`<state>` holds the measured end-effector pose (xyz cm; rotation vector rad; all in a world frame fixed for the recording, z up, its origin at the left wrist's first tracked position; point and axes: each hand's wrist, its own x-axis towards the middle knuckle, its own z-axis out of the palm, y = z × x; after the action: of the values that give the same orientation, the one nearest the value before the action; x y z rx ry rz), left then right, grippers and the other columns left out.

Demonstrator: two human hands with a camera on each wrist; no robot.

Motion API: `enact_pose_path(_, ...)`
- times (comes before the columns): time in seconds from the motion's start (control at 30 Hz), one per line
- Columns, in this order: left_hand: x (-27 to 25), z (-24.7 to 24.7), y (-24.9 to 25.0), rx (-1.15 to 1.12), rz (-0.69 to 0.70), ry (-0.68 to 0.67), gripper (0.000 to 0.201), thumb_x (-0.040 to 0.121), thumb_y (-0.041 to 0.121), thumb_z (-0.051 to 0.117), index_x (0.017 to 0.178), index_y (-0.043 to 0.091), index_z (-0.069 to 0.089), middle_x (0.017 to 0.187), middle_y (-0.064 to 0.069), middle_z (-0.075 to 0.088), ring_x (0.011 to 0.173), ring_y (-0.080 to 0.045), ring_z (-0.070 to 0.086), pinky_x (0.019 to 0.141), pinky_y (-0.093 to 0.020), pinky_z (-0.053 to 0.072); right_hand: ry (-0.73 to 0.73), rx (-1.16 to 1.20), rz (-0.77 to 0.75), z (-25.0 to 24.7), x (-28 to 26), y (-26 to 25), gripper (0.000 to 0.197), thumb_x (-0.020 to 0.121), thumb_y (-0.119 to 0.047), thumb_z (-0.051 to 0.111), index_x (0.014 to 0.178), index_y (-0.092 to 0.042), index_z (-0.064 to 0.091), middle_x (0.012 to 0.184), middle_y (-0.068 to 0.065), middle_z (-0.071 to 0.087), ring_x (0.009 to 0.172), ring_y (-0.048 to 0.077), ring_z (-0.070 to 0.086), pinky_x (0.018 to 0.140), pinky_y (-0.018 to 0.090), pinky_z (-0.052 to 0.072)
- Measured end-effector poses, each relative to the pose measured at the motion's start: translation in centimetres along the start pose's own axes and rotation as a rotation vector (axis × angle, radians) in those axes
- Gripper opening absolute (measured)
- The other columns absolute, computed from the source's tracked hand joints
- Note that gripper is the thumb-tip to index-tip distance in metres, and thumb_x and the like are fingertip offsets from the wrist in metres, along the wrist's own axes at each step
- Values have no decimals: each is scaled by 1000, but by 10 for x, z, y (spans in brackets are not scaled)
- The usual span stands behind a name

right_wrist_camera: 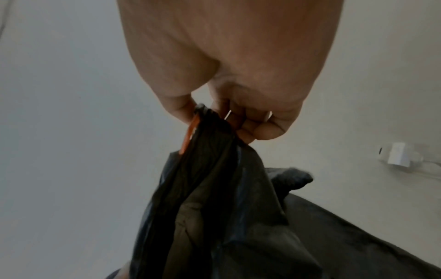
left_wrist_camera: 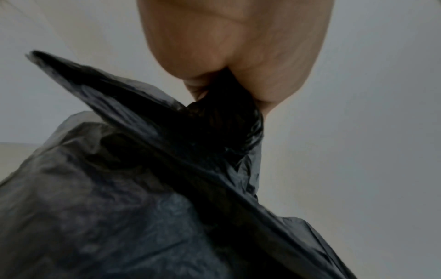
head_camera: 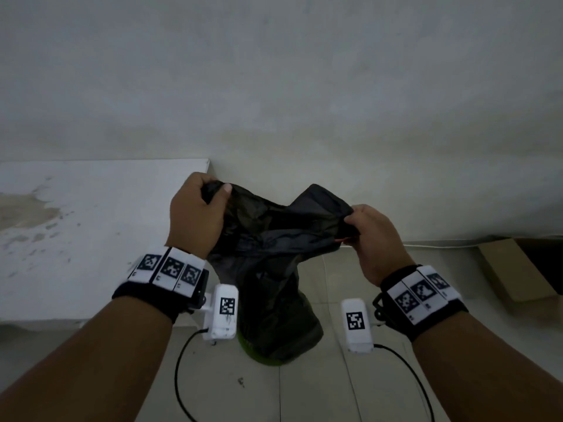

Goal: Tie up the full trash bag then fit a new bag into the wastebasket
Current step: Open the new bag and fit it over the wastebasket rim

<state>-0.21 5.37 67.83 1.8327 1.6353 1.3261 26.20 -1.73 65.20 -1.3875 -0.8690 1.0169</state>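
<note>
bag (head_camera: 268, 269) in wastebasket (head_camera: 248, 348) | table (head_camera: 76, 239) left | box (head_camera: 515, 269) right

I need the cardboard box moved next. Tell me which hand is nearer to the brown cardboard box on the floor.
Right. The right hand grips the black plastic trash bag on the brown cardboard box's side; the left hand grips the bag's far corner.

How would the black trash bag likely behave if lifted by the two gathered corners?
The black trash bag is probably floppy: its film creases and sags between the left hand and right hand. It seems light and perhaps slippery, being thin and glossy.
</note>
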Motion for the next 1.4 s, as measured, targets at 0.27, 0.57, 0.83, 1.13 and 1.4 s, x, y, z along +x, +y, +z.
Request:
enact_pose_path(0.27, -27, 12, -27, -27, 10, 28, 14, 93, 26, 64, 102, 18, 56, 89, 9, 58, 83, -8, 54, 72, -15, 39, -2, -251, -16, -15, -5, 57, 28, 81, 15, 50, 88, -11, 58, 93, 21, 68, 82, 36, 66, 72, 46, 58)
enact_pose_path(0.57, -88, 74, -149, -14, -98, -303, 33, 91, 4, 57, 114, 24, 44, 98, -4, 68, 86, -19, 64, 73, -23, 48, -85, -306, 88, 20, -17, 187, 28, 82, -13, 47, 105, -29, 52, 97, 6, 68, 83, 34, 67, 68, 48, 58)
enact_pose_path(0.83, -153, 147, -280, -25, -249, -490, 28, 92, -4, 47, 96, 23, 55, 96, 5, 63, 88, -13, 59, 72, -16, 41, -246, -912, 67, 40, 9, 352, 15, 100, -31, 52, 97, -18, 56, 92, -2, 57, 95, 23, 61, 70, 23, 33)
enact_pose_path(1.13, -195, 210, -409, 120, -172, -362, 12, 96, 19, 59, 85, 14, 59, 80, 6, 62, 76, -11, 56, 61, -11, 35, -16, -672, 22, 39, 44, 478, 32, 79, 15, 42, 98, -11, 47, 86, 3, 53, 74, 19, 49, 58, 22, 38)
enact_pose_path(1.4, -202, 244, -458, -226, -288, -365, 37, 80, -14, 39, 69, 12, 63, 78, -15, 65, 73, -26, 59, 64, -26, 46, -55, -354, 1, 28, 52, 527, 28, 90, -5, 53, 79, -9, 78, 86, 5, 76, 82, 18, 70, 74, 25, 56)
